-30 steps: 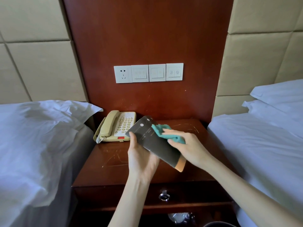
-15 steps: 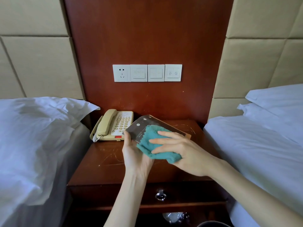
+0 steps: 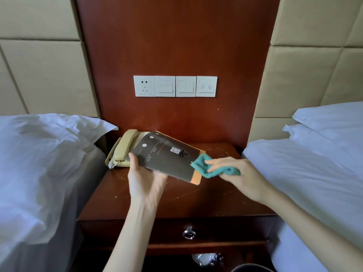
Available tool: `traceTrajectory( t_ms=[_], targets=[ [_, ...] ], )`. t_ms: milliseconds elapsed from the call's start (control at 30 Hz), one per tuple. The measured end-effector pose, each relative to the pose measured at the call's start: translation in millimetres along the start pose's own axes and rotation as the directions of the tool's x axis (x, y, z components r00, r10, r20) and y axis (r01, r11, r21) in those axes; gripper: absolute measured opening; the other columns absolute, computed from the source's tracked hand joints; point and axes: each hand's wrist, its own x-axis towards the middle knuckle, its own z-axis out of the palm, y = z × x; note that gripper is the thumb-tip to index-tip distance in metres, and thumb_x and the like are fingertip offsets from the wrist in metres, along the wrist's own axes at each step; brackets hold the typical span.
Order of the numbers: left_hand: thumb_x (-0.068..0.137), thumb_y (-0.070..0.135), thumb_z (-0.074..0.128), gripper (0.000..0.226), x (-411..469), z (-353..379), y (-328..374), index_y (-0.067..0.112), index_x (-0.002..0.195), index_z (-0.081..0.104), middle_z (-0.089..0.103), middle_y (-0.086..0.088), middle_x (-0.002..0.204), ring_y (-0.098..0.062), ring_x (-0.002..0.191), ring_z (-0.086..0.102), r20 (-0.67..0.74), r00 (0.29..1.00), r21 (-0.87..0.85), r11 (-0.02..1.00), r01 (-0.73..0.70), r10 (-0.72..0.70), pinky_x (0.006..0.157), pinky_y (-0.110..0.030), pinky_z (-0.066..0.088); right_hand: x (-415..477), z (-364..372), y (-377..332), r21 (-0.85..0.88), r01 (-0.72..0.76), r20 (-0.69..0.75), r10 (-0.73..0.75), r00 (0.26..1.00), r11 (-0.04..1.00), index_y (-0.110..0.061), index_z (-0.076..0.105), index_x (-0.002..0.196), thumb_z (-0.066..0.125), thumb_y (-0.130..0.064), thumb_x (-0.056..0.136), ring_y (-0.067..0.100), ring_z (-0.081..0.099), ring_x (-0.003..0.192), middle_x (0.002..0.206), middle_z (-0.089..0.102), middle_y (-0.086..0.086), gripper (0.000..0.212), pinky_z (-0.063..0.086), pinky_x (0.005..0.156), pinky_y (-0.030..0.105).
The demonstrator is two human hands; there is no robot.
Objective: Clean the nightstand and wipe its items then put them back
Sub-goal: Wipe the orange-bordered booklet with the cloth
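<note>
My left hand (image 3: 144, 179) holds a dark grey card with an orange edge (image 3: 167, 157) by its left end, tilted above the wooden nightstand (image 3: 176, 201). My right hand (image 3: 238, 176) grips a teal cloth (image 3: 211, 166) that touches the card's right, orange end. A beige telephone (image 3: 123, 149) sits at the nightstand's back left corner, partly hidden behind the card.
White beds with pillows flank the nightstand on the left (image 3: 43, 163) and right (image 3: 314, 163). A row of wall switches and a socket (image 3: 174, 86) is on the wooden panel behind. The drawer has a metal ring pull (image 3: 189, 233). A dark bin rim (image 3: 249, 268) shows below.
The cloth has slid from the middle of the card to its right end, uncovering the card's face. The card has tilted and shifted left over the telephone.
</note>
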Motion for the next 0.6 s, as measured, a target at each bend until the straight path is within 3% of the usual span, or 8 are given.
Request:
traceTrajectory(
  t_ms=[67, 200, 300, 433, 533, 600],
  targets=[
    [0.096, 0.046, 0.039, 0.057, -0.9, -3.6, 4.6, 0.008, 0.137, 0.047, 0.059, -0.015, 0.13, -0.029, 0.124, 0.053, -0.007, 1.0, 0.001, 1.0, 0.001, -0.001, 0.102, -0.048, 0.043, 5.2, 0.6, 0.8, 0.099, -0.07, -0.029, 0.073, 0.997, 0.993, -0.026, 0.074, 0.103, 0.056, -0.004, 0.087, 0.003, 0.061, 0.112, 0.114, 0.07, -0.011, 0.033, 0.045, 0.102, 0.029],
    [0.094, 0.041, 0.048, 0.062, -1.5, -9.6, 23.4, 0.009, 0.145, 0.035, 0.036, -0.015, 0.15, -0.031, 0.138, 0.036, -0.026, 0.999, 0.097, 0.995, 0.023, -0.02, 0.116, -0.047, 0.023, 17.3, 4.4, -3.3, 0.398, -0.184, -0.188, 0.276, 0.943, 0.899, -0.016, 0.072, 0.082, 0.054, -0.005, 0.09, 0.01, 0.068, 0.082, 0.081, 0.073, -0.001, 0.023, 0.051, 0.076, 0.028],
    [0.096, 0.034, 0.045, 0.048, -9.1, 1.4, 43.6, 0.01, 0.137, 0.049, 0.052, -0.013, 0.139, -0.028, 0.128, 0.05, -0.052, 0.998, 0.193, 0.981, -0.035, 0.046, 0.11, -0.045, 0.036, 29.3, 13.2, -7.4, 0.572, -0.212, -0.273, 0.427, 0.862, 0.792, -0.011, 0.063, 0.074, 0.055, -0.003, 0.091, 0.011, 0.068, 0.065, 0.065, 0.068, 0.0, 0.02, 0.054, 0.059, 0.026],
    [0.098, 0.034, 0.041, 0.04, -16.4, 13.7, 77.8, 0.009, 0.104, 0.072, 0.07, -0.01, 0.113, -0.022, 0.104, 0.067, -0.128, 0.972, 0.343, 0.928, -0.145, 0.199, 0.091, -0.04, 0.053, 44.9, 29.5, -14.6, 0.671, -0.244, -0.25, 0.523, 0.815, 0.7, -0.008, 0.06, 0.076, 0.056, -0.004, 0.089, 0.024, 0.064, 0.073, 0.075, 0.064, 0.01, 0.014, 0.053, 0.071, 0.037],
    [0.098, 0.038, 0.043, 0.042, -24.9, 18.3, 108.6, 0.01, 0.107, 0.072, 0.07, -0.009, 0.113, -0.023, 0.104, 0.067, -0.197, 0.936, 0.433, 0.882, -0.184, 0.292, 0.093, -0.042, 0.052, 55.6, 44.8, -20.8, 0.715, -0.283, -0.191, 0.568, 0.801, 0.64, -0.005, 0.061, 0.086, 0.058, -0.007, 0.086, 0.029, 0.064, 0.081, 0.083, 0.065, 0.014, 0.003, 0.052, 0.082, 0.043],
    [0.097, 0.039, 0.042, 0.042, -36.2, 22.4, 129.3, 0.012, 0.097, 0.075, 0.074, -0.007, 0.101, -0.02, 0.091, 0.072, -0.22, 0.911, 0.47, 0.856, -0.215, 0.35, 0.076, -0.036, 0.059, 63.1, 57.2, -26.0, 0.739, -0.309, -0.134, 0.581, 0.803, 0.598, -0.004, 0.062, 0.092, 0.059, -0.008, 0.084, 0.032, 0.065, 0.086, 0.089, 0.066, 0.017, 0.009, 0.052, 0.085, 0.046]
  ],
)
